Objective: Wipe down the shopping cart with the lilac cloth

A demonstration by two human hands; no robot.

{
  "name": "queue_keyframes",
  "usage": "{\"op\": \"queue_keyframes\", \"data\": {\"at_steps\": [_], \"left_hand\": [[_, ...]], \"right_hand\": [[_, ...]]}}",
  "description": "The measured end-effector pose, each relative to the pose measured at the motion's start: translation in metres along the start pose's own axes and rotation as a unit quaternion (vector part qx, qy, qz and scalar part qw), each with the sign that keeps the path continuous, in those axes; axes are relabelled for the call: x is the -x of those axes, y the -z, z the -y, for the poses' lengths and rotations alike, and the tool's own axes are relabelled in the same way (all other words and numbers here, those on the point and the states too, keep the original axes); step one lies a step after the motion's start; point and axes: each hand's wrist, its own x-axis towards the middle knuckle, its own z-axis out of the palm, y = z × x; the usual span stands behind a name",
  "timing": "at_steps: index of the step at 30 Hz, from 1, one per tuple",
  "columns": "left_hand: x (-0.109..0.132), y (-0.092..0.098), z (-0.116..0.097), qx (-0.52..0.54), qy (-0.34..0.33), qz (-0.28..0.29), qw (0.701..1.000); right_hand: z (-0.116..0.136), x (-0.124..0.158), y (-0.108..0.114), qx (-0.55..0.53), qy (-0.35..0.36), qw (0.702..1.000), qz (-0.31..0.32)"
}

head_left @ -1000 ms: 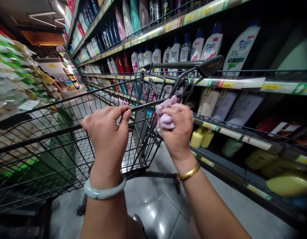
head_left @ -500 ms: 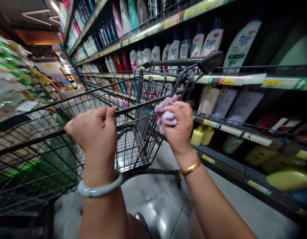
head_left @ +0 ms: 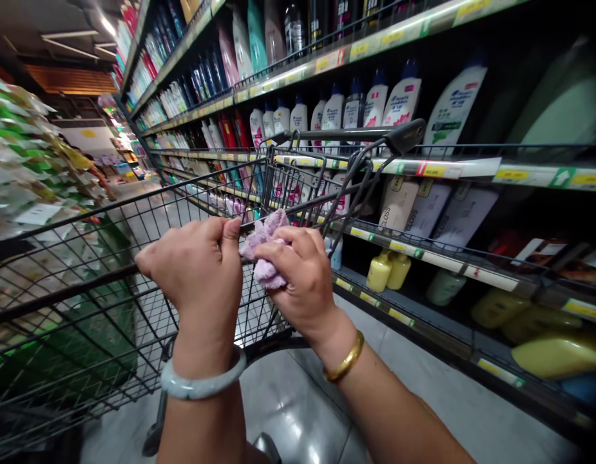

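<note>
A black wire shopping cart (head_left: 85, 283) stretches across the view, its handle (head_left: 346, 134) toward the right. My left hand (head_left: 196, 264) is closed over the cart's upper side rail, with a pale bangle on that wrist. Close beside it, my right hand (head_left: 302, 277) grips a crumpled lilac cloth (head_left: 266, 248). The cloth lies against the same rail, just right of my left thumb. A gold bracelet circles the right wrist. The parts of the rail under my fingers and the cloth are hidden.
Shelves with price strips (head_left: 452, 169) run along the right, stocked with white shampoo bottles (head_left: 401, 96), boxes (head_left: 428, 209) and yellow bottles (head_left: 389, 270). Packaged goods (head_left: 31, 161) are stacked at the left. Grey floor tiles (head_left: 302, 406) lie below the cart.
My right hand has slid the cloth left along the rail, from near the handle end to beside my left hand. The left hand keeps its grip on the rail.
</note>
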Motion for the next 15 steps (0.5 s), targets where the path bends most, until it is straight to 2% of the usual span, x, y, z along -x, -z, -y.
{"op": "queue_keyframes", "data": {"at_steps": [2,5,7,8,10,13,15], "left_hand": [[0.002,0.001,-0.001,0.01,-0.013,-0.003,1.0],[0.004,0.004,0.0,0.054,-0.045,0.003,0.998],[0.005,0.005,0.003,0.1,-0.069,0.013,0.993],[0.006,0.006,0.004,0.12,-0.076,0.011,0.99],[0.006,0.005,0.008,0.13,-0.079,-0.001,0.988],[0.006,0.006,0.014,0.068,-0.038,-0.022,0.997],[0.005,0.008,0.018,0.022,-0.015,-0.002,1.0]], "right_hand": [[-0.015,-0.001,0.005,0.013,-0.01,0.999,-0.038],[-0.043,-0.005,0.014,0.027,-0.058,0.988,-0.14],[-0.048,-0.004,0.014,0.025,-0.074,0.982,-0.172],[-0.044,-0.002,0.011,0.021,-0.077,0.982,-0.169],[-0.029,0.005,0.0,0.007,-0.066,0.99,-0.126],[-0.009,0.015,-0.015,0.001,-0.001,1.0,-0.024],[-0.015,0.015,-0.014,0.018,0.013,1.0,-0.003]]}}
